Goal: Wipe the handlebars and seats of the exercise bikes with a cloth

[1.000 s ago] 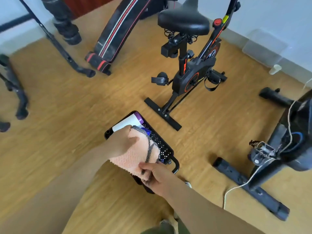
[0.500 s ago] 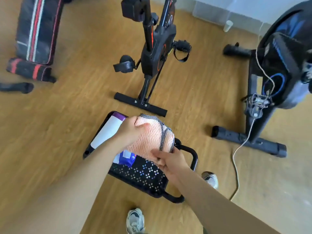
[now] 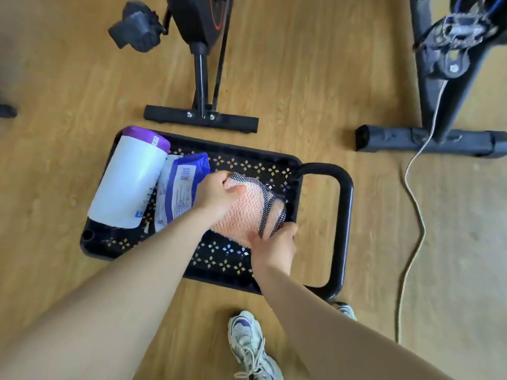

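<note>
Handlebars and seats are out of view above the middle bike (image 3: 201, 116) and right bike (image 3: 428, 138); wiping looks not yet begun. Over the black cart (image 3: 340, 215), the left hand (image 3: 216, 193) clutches the pink cloth (image 3: 238, 215) and the right hand (image 3: 277, 248) pinches its lower edge.

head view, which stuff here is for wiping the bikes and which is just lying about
For the job: pink cloth, gripped by left hand and right hand; black-red bike; dark bike at right.
Lying about: white canister, blue wipes pack, black basket, white cable.
</note>
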